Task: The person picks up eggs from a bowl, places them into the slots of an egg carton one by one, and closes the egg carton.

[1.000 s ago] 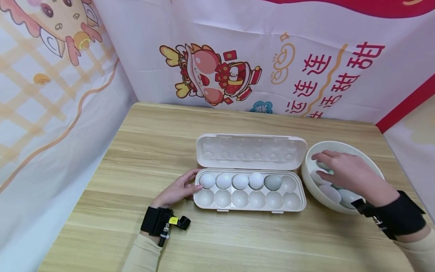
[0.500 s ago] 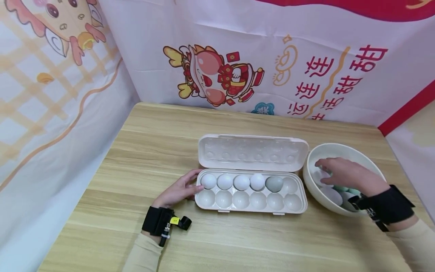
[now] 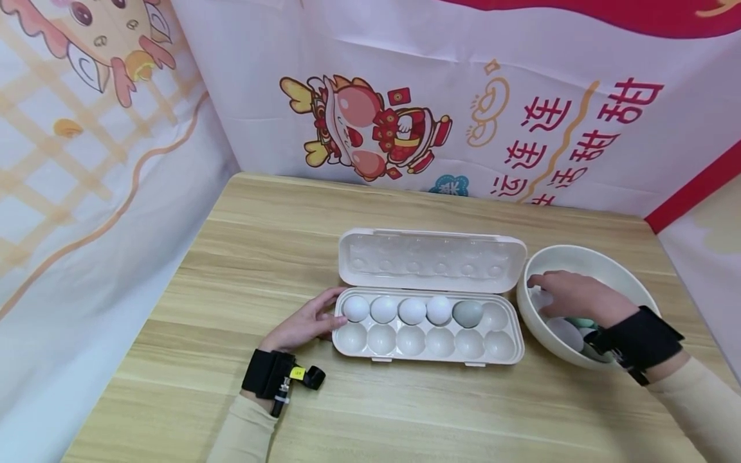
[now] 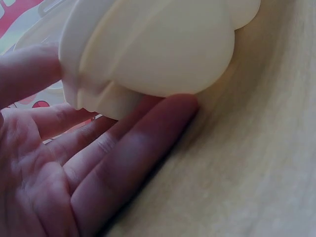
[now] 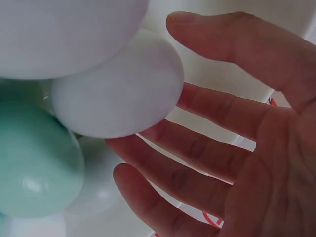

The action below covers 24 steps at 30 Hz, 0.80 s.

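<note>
Seeing a white plastic egg box (image 3: 426,359) lying open, lid (image 3: 432,260) leaning back on the far side. Seeing four white eggs (image 3: 412,311), then one grey-green egg (image 3: 467,313), filling back-row cups from the left. Gripping the box's left end with the left hand (image 3: 307,323). Seeing a cream bowl (image 3: 619,275) standing just right, holding white and green eggs (image 5: 37,163). Touching one white egg (image 5: 118,89) inside with the right hand (image 3: 585,299), thumb standing apart.

Sleeves (image 3: 242,429) are beige, wristbands (image 3: 264,373) black, with one yellow tag (image 3: 298,373).
</note>
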{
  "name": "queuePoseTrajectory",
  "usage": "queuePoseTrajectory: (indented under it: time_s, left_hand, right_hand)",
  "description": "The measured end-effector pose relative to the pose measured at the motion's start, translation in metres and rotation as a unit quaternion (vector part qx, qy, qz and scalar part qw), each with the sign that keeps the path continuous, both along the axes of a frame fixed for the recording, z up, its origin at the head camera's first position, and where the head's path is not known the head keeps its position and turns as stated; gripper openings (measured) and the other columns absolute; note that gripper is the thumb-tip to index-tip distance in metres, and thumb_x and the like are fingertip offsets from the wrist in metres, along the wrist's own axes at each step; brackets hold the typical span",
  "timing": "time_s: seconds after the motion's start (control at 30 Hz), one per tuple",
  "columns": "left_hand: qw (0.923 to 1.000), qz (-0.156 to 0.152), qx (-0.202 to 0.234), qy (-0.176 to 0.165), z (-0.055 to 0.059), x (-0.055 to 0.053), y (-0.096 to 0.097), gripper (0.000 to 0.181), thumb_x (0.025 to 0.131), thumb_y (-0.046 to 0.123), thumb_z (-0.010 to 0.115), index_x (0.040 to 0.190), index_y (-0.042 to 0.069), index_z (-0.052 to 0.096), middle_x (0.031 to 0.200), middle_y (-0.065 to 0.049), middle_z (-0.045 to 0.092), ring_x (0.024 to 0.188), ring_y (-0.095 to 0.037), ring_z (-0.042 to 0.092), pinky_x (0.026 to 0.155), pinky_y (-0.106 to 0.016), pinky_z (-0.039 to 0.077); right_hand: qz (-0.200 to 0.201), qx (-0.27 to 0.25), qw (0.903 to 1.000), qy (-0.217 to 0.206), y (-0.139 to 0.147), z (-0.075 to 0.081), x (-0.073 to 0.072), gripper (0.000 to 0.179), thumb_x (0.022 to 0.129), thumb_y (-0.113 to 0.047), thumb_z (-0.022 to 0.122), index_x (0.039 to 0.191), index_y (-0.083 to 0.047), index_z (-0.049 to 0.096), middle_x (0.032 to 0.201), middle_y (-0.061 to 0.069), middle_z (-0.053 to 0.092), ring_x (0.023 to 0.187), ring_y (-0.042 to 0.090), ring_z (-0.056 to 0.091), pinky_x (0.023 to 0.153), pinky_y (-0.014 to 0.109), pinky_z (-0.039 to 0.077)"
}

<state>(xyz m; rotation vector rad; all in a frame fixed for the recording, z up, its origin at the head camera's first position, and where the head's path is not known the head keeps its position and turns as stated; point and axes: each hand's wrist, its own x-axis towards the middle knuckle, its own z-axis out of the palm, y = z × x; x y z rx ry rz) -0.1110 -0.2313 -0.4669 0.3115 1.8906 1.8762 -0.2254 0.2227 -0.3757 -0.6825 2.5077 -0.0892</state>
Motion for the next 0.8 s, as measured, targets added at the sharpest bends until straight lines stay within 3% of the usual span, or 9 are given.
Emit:
queuePoseTrajectory:
  time_s: [0.17, 0.5, 0.8]
  left_hand:
    - [1.0000, -0.003, 0.003, 0.003, -0.0007, -0.0003, -0.0004, 0.056, 0.092, 0.009, 0.054, 0.141, 0.012, 0.028, 0.135, -0.025, 0.038, 0.095, -0.024, 0.061, 0.072, -0.033, 0.055]
    - [0.9998, -0.012, 0.013, 0.003, -0.0020, -0.0016, -0.0027, 0.057, 0.091, 0.007, 0.055, 0.141, 0.012, 0.029, 0.133, -0.025, 0.040, 0.096, -0.024, 0.061, 0.073, -0.034, 0.056]
    - [0.9997, -0.023, 0.008, -0.002, -0.0015, -0.0039, -0.0078, 0.059, 0.090, 0.007, 0.056, 0.141, 0.009, 0.027, 0.133, -0.029, 0.040, 0.096, -0.026, 0.061, 0.074, -0.035, 0.056]
  right_hand:
    - [0.017, 0.017, 0.9997, 0.006, -0.0034, -0.0002, -0.0021, 0.053, 0.072, -0.021, 0.075, 0.117, -0.001, 0.055, 0.105, 0.021, 0.062, 0.085, 0.028, 0.055, 0.074, 0.052, 0.050]
    - [0.015, 0.041, 0.9990, 0.010, -0.0014, -0.0024, -0.0018, 0.047, 0.071, -0.015, 0.073, 0.114, -0.003, 0.058, 0.096, 0.014, 0.063, 0.075, 0.023, 0.052, 0.063, 0.042, 0.048]
    - [0.038, 0.037, 0.9978, 0.040, -0.0023, 0.0010, 0.0015, 0.044, 0.071, -0.016, 0.076, 0.111, -0.006, 0.059, 0.095, 0.014, 0.064, 0.073, 0.022, 0.054, 0.061, 0.046, 0.051]
